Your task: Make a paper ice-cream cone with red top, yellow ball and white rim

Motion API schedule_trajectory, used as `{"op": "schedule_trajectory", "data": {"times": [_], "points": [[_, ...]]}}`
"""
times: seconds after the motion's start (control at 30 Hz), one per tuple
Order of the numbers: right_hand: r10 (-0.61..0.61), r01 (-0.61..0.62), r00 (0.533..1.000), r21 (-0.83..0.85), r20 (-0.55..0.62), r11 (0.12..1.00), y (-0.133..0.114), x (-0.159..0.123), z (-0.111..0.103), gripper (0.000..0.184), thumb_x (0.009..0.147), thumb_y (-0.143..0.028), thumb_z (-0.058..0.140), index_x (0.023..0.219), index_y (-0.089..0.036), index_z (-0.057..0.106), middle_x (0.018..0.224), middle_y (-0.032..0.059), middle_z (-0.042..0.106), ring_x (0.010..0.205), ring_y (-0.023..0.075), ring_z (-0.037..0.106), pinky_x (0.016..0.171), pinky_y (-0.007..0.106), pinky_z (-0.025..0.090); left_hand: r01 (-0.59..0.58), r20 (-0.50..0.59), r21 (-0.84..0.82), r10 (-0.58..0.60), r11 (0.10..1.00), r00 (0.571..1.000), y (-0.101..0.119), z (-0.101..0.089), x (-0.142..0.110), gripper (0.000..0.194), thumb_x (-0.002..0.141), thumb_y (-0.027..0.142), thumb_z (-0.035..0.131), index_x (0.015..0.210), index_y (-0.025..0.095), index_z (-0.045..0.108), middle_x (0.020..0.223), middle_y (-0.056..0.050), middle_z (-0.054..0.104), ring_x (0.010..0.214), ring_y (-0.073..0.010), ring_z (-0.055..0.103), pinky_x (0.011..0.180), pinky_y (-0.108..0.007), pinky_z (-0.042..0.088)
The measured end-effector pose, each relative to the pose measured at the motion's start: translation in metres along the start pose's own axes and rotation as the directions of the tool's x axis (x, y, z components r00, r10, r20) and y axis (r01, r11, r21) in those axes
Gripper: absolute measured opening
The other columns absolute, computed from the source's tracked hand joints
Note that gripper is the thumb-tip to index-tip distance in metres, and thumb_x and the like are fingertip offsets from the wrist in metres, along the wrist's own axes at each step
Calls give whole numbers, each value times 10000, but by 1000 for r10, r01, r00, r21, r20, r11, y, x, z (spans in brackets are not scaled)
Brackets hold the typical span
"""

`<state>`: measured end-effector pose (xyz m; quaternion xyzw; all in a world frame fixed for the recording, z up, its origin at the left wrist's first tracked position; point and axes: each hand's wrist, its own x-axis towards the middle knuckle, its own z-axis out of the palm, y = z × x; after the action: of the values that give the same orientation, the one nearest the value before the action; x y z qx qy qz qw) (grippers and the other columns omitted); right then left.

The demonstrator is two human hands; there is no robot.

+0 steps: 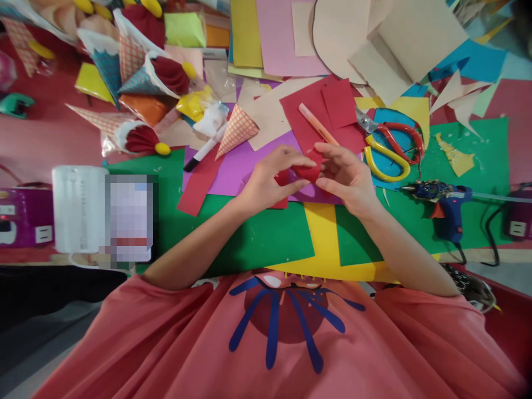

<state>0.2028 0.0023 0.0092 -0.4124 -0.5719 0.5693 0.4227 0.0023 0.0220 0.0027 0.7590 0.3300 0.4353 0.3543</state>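
A small folded piece of red paper (311,168) is held between both hands above the purple sheet. My left hand (270,178) pinches its left side, thumb below and fingers above. On the other side, the curved fingertips of my right hand (348,176) close on its right edge; part of that contact is hidden. Just beyond the hands lies an orange marker (318,124) on a larger red sheet (297,100). A checkered paper cone (238,131) and a white marker with a black cap (205,147) rest to the left.
Red-and-yellow scissors (390,145) lie right of my hands. Further right, a blue glue gun (443,202) sits on green paper (257,238). A phone (131,221) is at the left. Finished paper cones (143,77) crowd the back left; beige sheets (424,39) pile at the back.
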Motion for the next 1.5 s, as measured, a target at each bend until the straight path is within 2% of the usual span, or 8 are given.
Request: {"op": "schedule_trajectory", "data": {"times": [0.1,0.23,0.37,0.63,0.87,1.1,1.3,1.5], "points": [[14,-14,999,8,41,1000,-1,1,1,589,726,-407,808,1264,-340,578,1408,7,560,1046,160,652,929,329,582,104,12,-84,-103,991,995,2,-1,1,213,845,359,707,1006,220,714,952,-51,739,898,-155,687,831,-303,549],[6,-6,1000,-22,24,1000,-5,-1,5,494,779,-370,767,1234,-305,584,1361,22,588,944,128,651,905,319,583,246,45,-228,-242,942,969,5,0,0,253,813,396,734,977,204,724,977,-50,754,898,-153,708,793,-263,560],[-33,34,999,-67,10,997,-6,-2,6,414,812,-333,737,1199,-285,596,1263,22,639,849,110,649,801,287,596,312,81,-325,-302,893,950,8,3,0,281,794,428,744,950,195,722,936,-36,753,772,-120,705,673,-216,556],[-98,95,995,-135,-12,986,0,-2,6,302,811,-365,728,1077,-257,635,1087,20,677,868,134,672,770,279,592,297,87,-297,-284,907,955,9,3,0,280,813,447,721,924,190,717,926,-47,754,820,-134,701,721,-236,562],[-151,143,988,-155,-39,977,2,-3,5,219,809,-351,739,987,-240,677,1054,38,690,1054,180,660,893,328,568,307,76,-290,-298,906,951,9,4,0,281,810,457,720,903,192,713,916,-40,749,865,-143,697,794,-266,558],[-120,101,990,-215,-79,971,0,-5,7,215,794,-396,748,914,-235,670,1081,48,690,1081,202,660,933,382,551,331,72,-348,-327,877,942,9,4,0,230,808,401,737,879,183,721,873,-34,749,814,-124,699,746,-234,558],[-215,187,975,-307,-61,933,-1,-3,7,128,817,-362,727,835,-249,671,1014,37,714,1076,214,661,931,406,534,364,91,-325,-354,873,931,10,2,1,247,810,432,728,858,189,724,846,-40,744,774,-131,696,699,-246,563],[-121,97,989,-229,-90,969,-4,-1,6,234,800,-464,730,763,-241,667,954,31,705,1048,214,653,932,410,525,373,114,-350,-356,859,928,10,2,0,316,780,484,742,881,185,725,845,-39,746,752,-129,702,675,-225,556]]}}
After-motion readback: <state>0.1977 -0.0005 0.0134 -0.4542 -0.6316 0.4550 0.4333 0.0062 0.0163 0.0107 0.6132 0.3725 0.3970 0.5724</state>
